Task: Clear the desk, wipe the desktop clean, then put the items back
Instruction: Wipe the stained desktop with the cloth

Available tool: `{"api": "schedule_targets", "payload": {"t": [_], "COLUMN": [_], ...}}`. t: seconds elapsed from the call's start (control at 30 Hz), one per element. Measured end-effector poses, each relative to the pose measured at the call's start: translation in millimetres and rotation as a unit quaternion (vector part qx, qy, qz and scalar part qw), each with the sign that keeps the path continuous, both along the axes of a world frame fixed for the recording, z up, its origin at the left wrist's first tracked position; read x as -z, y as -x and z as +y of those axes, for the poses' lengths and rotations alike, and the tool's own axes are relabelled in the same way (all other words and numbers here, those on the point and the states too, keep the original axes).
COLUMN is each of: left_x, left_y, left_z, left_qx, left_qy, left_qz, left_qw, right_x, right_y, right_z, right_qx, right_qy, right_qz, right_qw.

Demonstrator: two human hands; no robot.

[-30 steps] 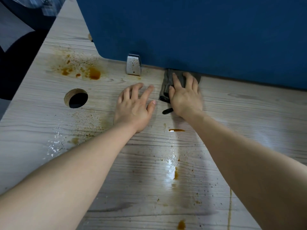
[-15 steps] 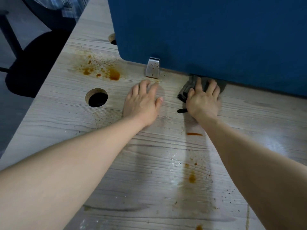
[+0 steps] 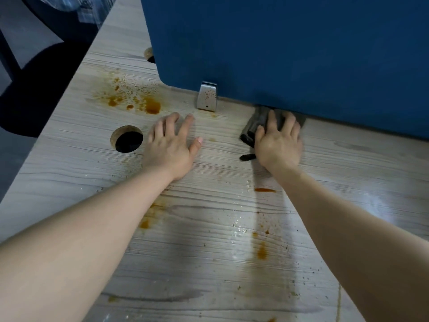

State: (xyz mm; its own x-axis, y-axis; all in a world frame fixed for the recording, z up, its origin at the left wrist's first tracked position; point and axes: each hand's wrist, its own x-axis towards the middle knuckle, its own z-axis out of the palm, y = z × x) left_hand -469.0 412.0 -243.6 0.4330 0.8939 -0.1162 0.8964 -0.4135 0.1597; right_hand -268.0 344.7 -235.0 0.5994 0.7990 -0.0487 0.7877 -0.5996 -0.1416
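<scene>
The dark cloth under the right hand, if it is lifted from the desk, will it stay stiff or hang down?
The dark cloth will probably hang limp: it is bunched into soft rolls beside the right hand. It looks thin, so likely light. It may be damp, since the desk shines wet nearby; then it could cling a little.

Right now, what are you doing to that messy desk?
A person is wiping a wooden desk. The right hand presses a dark cloth flat against the desk, right at the foot of the blue divider. The left hand rests flat on the desk beside the round cable hole. Orange-brown stains are not yet wiped, both near the divider and closer to the person.
</scene>
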Motion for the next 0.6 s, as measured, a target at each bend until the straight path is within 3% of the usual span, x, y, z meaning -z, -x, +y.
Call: {"api": "schedule_targets", "payload": {"t": [0.13,0.27,0.43,0.6], "left_x": [2,3,3,2], "left_y": [-1,-1,-1,0], "left_z": [-1,-2,-1,-1], "left_qx": [-0.001,-0.008,-0.004,-0.001], "left_qy": [-0.010,-0.009,-0.013,-0.013], "left_qz": [-0.005,-0.009,0.001,-0.004], "left_qw": [1.000,1.000,1.000,1.000], "right_x": [0,1,-1,0], "right_y": [23,52,23,0], "right_z": [23,45,17,2], "right_qx": [0.043,-0.031,-0.096,-0.023], "right_qy": [0.010,0.000,-0.003,0.013], "right_qz": [-0.006,-0.009,-0.028,-0.038], "right_qw": [0.999,0.999,0.995,0.999]}}
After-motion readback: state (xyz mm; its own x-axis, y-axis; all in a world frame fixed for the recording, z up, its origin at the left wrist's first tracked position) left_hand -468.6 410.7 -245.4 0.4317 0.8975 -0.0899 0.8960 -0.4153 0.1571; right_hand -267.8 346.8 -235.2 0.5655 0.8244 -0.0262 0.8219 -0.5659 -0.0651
